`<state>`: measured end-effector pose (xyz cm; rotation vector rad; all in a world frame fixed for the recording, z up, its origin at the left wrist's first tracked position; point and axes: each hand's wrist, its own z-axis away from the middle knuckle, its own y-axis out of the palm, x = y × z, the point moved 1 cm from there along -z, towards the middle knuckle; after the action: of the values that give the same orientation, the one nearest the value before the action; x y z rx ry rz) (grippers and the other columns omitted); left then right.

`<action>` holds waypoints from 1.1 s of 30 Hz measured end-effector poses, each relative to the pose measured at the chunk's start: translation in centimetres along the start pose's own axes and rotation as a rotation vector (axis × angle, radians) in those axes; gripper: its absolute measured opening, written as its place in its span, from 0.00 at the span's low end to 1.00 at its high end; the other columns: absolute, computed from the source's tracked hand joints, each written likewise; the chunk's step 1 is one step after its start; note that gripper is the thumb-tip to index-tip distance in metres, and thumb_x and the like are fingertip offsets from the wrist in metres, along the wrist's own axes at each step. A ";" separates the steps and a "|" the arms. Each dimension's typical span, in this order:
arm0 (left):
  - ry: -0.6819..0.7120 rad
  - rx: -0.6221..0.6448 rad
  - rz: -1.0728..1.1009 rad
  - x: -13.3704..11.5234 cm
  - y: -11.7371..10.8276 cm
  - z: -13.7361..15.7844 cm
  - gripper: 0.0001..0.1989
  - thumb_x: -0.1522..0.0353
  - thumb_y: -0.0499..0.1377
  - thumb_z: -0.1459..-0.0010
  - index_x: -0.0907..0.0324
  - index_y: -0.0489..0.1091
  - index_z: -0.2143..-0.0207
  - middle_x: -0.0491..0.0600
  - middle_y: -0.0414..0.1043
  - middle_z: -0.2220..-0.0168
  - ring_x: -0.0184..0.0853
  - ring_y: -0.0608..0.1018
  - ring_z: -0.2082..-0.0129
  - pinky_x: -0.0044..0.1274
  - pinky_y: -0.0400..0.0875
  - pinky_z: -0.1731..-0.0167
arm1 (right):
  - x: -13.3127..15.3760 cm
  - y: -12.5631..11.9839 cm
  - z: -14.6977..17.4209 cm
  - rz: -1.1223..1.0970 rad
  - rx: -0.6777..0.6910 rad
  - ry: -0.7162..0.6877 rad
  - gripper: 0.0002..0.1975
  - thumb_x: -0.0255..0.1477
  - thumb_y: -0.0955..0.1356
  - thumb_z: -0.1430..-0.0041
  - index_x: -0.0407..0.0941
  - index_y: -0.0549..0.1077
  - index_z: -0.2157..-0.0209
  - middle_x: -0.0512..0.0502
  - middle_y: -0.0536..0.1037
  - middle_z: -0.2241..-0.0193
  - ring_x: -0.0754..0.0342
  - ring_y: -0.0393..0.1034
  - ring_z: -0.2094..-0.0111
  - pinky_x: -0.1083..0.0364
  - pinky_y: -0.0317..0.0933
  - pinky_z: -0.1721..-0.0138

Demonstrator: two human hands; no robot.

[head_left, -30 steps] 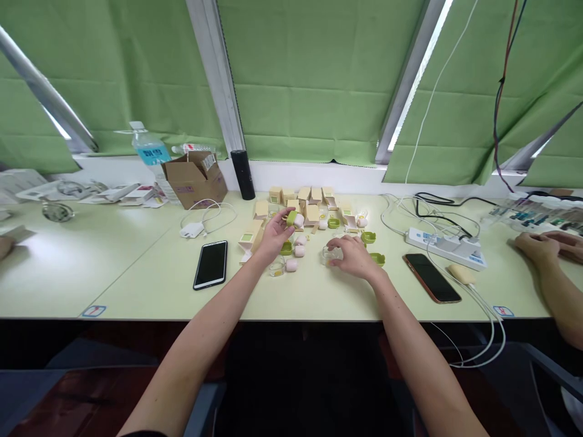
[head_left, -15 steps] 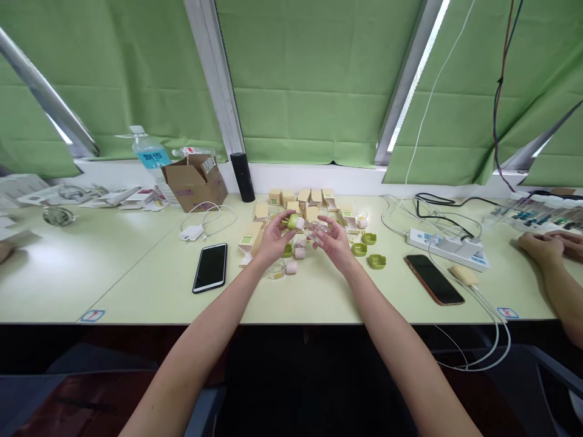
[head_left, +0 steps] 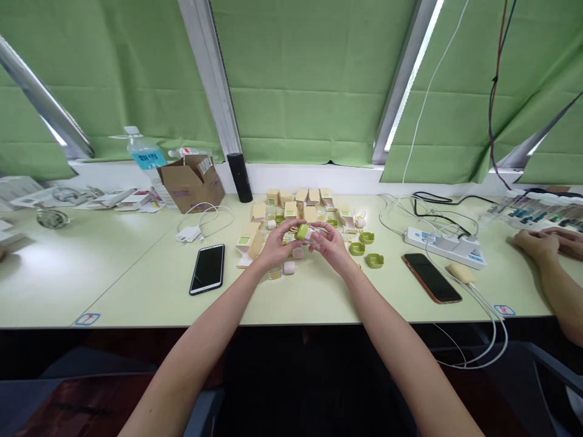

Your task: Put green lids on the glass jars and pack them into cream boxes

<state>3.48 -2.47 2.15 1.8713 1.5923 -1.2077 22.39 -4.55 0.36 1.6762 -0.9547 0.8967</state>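
My left hand (head_left: 277,250) is closed around a green cap (head_left: 301,231). My right hand (head_left: 332,247) grips a small clear container (head_left: 314,235), whose end meets the cap. Fingers partly hide where they join. Below them on the table lie a pale pink piece (head_left: 289,267) and a clear cup-like part (head_left: 275,274). Several green tray-like pieces (head_left: 375,261) rest right of my right hand. Behind both hands, small cream-coloured boxes (head_left: 290,210) stand in a cluster. An opened cream box (head_left: 248,238) lies left of my left hand.
A phone (head_left: 207,269) lies at left, another phone (head_left: 432,278) at right beside a power strip (head_left: 444,247) with tangled cables. A cardboard box (head_left: 191,185) and a black cylinder (head_left: 239,178) stand behind. Another person's hand (head_left: 537,244) rests at far right.
My hands have come together. The green cap with its pale pink insert, held apart from the clear container before, now meets it. The view has shifted slightly.
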 end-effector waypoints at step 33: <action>-0.027 -0.047 -0.058 -0.9 -1.1 0.0 0.24 0.67 0.67 0.42 0.54 0.74 0.42 0.54 0.77 0.42 0.46 0.78 0.43 0.39 0.66 0.39 | 1.0 0.4 0.9 0.075 -0.013 -0.063 0.33 0.45 0.81 0.52 0.55 0.72 0.45 0.49 0.80 0.54 0.48 0.80 0.56 0.46 0.75 0.50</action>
<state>2.51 -2.72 3.15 1.7839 1.6567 -1.2033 22.59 -5.64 1.15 1.6756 -1.0699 0.8899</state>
